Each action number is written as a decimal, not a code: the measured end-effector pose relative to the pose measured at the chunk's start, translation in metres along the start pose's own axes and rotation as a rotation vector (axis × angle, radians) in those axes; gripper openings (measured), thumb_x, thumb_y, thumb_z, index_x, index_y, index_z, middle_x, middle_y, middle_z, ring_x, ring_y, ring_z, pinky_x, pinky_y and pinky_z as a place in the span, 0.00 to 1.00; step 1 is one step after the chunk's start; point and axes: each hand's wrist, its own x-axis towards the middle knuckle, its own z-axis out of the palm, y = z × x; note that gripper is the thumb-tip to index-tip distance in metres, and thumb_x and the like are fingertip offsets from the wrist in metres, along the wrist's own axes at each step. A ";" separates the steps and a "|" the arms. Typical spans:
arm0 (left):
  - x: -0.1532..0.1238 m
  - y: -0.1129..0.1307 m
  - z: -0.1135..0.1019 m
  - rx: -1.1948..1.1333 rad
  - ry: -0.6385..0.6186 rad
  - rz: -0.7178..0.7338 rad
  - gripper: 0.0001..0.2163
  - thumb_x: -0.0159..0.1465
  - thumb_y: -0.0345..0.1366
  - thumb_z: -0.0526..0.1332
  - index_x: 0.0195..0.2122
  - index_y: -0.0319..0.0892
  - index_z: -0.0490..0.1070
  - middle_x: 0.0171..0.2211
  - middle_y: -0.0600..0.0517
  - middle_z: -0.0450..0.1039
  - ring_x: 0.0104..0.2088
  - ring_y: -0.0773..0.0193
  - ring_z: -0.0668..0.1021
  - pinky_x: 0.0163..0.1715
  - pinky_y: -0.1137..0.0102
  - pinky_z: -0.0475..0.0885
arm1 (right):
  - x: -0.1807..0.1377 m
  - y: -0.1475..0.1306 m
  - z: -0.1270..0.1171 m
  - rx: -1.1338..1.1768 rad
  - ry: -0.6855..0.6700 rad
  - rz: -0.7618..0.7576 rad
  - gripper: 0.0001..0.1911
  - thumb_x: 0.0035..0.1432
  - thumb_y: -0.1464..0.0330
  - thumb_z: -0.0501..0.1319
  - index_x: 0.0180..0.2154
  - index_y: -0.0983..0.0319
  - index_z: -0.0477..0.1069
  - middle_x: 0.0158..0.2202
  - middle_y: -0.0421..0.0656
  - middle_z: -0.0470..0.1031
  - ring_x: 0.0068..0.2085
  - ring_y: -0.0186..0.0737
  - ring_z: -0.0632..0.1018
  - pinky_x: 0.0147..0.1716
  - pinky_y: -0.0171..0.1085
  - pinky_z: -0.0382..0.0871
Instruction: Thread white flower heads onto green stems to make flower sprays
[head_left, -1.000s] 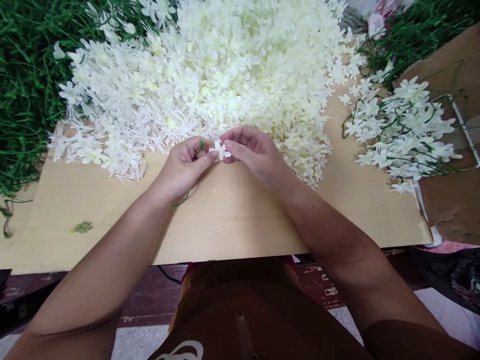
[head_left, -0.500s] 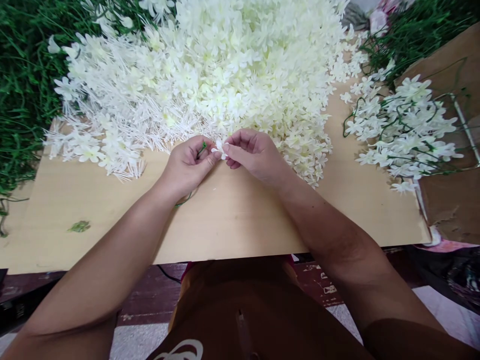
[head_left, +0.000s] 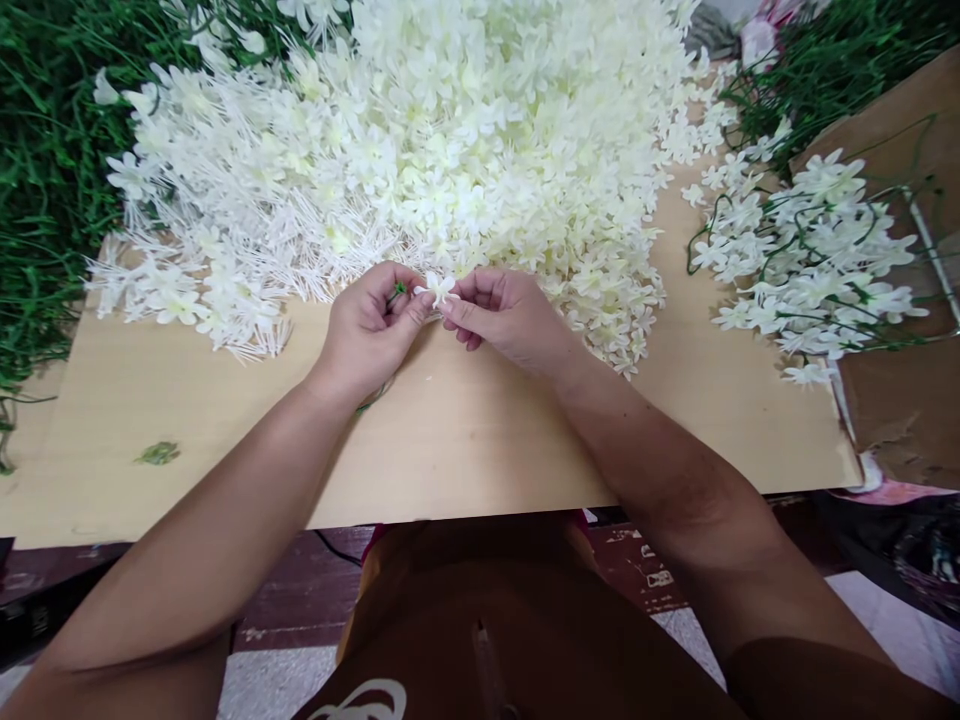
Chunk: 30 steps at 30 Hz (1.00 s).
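Observation:
A single white artificial flower (head_left: pixel 437 288) is between my two hands, its petals spread and facing up. My right hand (head_left: pixel 506 315) pinches it by a petal edge between thumb and forefinger. My left hand (head_left: pixel 371 325) is closed around a green plastic stem (head_left: pixel 397 290), whose tip pokes out above the fingers. More of that stem shows below the wrist. The left thumb and finger also touch the flower's left side. Just beyond both hands lies a large heap of white flowers (head_left: pixel 480 150), many with thin white stalks.
Green stems (head_left: pixel 52 180) pile up at the far left, with another green bundle (head_left: pixel 862 90) at the back right. White flowers on green stems (head_left: pixel 817 260) lie by a cardboard box (head_left: pixel 900 420) on the right. A small green scrap (head_left: pixel 159 453) rests on the tabletop (head_left: pixel 465 450).
The flower has turned so its open petals now show more fully. My left hand has shifted slightly left and up, while my right hand has moved little.

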 end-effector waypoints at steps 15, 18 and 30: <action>-0.004 0.006 -0.004 0.136 -0.033 -0.005 0.05 0.58 0.37 0.63 0.30 0.43 0.67 0.19 0.60 0.53 0.19 0.72 0.57 0.17 0.74 0.52 | -0.004 0.011 0.006 -0.279 0.103 -0.306 0.09 0.57 0.67 0.64 0.31 0.61 0.64 0.24 0.34 0.66 0.25 0.27 0.65 0.26 0.31 0.60; -0.004 0.004 -0.004 0.133 -0.043 -0.012 0.05 0.57 0.37 0.63 0.30 0.43 0.68 0.18 0.59 0.54 0.19 0.72 0.58 0.18 0.74 0.53 | -0.004 0.013 0.003 -0.297 0.105 -0.338 0.13 0.57 0.61 0.66 0.31 0.62 0.66 0.24 0.34 0.66 0.25 0.27 0.65 0.27 0.32 0.62; -0.003 0.008 -0.006 0.084 -0.050 -0.031 0.08 0.58 0.40 0.64 0.29 0.43 0.66 0.18 0.60 0.51 0.19 0.72 0.56 0.18 0.73 0.52 | -0.007 -0.001 -0.007 -0.259 -0.061 -0.238 0.05 0.57 0.69 0.62 0.31 0.64 0.70 0.24 0.38 0.70 0.25 0.28 0.69 0.25 0.31 0.65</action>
